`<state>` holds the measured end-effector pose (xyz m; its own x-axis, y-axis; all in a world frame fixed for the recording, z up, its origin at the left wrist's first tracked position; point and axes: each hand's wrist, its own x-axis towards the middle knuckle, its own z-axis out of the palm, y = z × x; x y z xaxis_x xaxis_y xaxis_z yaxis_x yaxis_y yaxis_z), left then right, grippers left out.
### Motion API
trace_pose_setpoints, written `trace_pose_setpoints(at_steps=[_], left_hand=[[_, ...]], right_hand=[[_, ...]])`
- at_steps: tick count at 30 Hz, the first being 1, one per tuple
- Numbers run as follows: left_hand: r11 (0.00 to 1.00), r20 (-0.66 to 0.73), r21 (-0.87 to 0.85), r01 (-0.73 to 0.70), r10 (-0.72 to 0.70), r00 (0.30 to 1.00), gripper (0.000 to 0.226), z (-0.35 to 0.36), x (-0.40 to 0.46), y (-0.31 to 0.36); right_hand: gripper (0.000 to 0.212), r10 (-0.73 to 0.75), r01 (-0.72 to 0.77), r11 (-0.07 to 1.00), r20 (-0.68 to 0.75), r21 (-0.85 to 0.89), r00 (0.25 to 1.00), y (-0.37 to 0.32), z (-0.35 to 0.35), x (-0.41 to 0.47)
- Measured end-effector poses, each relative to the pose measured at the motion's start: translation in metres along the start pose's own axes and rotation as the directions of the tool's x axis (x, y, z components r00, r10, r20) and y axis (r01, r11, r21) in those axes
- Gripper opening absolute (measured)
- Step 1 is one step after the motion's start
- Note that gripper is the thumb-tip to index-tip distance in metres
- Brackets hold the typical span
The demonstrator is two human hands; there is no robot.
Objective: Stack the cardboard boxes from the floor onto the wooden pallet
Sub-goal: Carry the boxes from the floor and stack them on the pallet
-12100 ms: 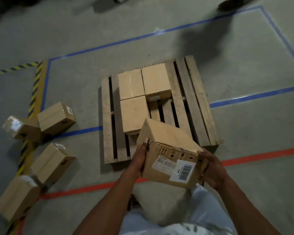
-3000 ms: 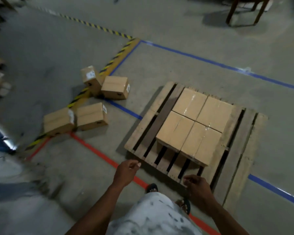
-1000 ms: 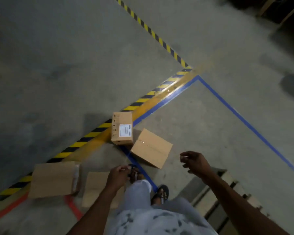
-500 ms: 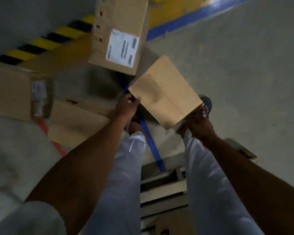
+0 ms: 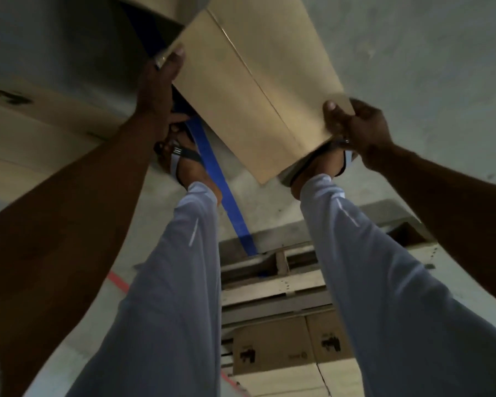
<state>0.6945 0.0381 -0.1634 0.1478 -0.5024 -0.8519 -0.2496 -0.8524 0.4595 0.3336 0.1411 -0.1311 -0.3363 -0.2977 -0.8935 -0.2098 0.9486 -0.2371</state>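
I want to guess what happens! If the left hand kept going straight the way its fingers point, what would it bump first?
The left hand points up the picture along the held cardboard box. Next in line looks like another box at the top edge, though depth is unclear.

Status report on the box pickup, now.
Left hand and right hand each have a grip on opposite edges of the cardboard box. Box low, over the feet. Pallet behind, between the legs. Nothing in the way.
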Motion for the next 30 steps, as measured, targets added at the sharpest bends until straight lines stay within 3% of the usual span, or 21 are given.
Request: trace_pose_setpoints(at_steps=[3, 7, 11, 14, 17, 21, 24, 28, 30], left_hand=[[0.992, 0.008, 0.114, -0.063, 0.062, 0.998, 0.069, -0.003, -0.011, 0.016], [0.951, 0.122, 0.272, -0.147, 0.118, 0.985, 0.043, 0.004, -0.053, 0.049], [0.892, 0.157, 0.380, -0.246, 0.200, 0.967, 0.055, 0.022, -0.078, 0.057], [0.915, 0.106, 0.358, -0.189, 0.161, 0.981, 0.073, 0.039, -0.083, 0.049], [0.927, 0.048, 0.344, -0.149, 0.141, 0.989, 0.074, 0.046, -0.084, 0.042], [0.940, 0.000, 0.335, -0.060, 0.064, 0.998, 0.076, 0.053, -0.089, 0.043], [0.958, 0.003, 0.286, -0.002, 0.002, 1.000, 0.078, 0.071, -0.099, 0.041], [0.981, 0.051, 0.139, 0.139, -0.147, 0.988, 0.093, 0.099, -0.111, 0.039], [0.992, 0.139, 0.106, 0.074, -0.088, 0.986, 0.103, 0.114, -0.120, 0.038]], right_hand=[[0.054, 0.032, -0.029, 0.998, -0.065, 0.050, 0.997, 0.006, -0.020, -0.001], [0.069, 0.200, -0.188, 0.978, -0.177, 0.085, 0.964, -0.007, -0.052, -0.006], [0.077, 0.276, -0.276, 0.961, -0.141, 0.024, 0.951, -0.019, -0.072, 0.006], [0.066, 0.266, -0.265, 0.964, -0.070, 0.034, 0.961, -0.027, -0.077, 0.012], [0.061, 0.264, -0.254, 0.958, -0.061, 0.133, 0.963, -0.042, -0.075, 0.012], [0.067, 0.220, -0.175, 0.860, -0.039, 0.480, 0.975, -0.043, -0.080, 0.008], [0.061, 0.068, -0.102, 0.728, 0.077, 0.678, 0.995, -0.046, -0.089, -0.007], [0.074, -0.029, -0.031, 0.759, 0.082, 0.650, 0.996, -0.047, -0.118, -0.028], [0.083, 0.047, -0.041, 0.786, 0.006, 0.617, 0.999, -0.047, -0.132, -0.030]])
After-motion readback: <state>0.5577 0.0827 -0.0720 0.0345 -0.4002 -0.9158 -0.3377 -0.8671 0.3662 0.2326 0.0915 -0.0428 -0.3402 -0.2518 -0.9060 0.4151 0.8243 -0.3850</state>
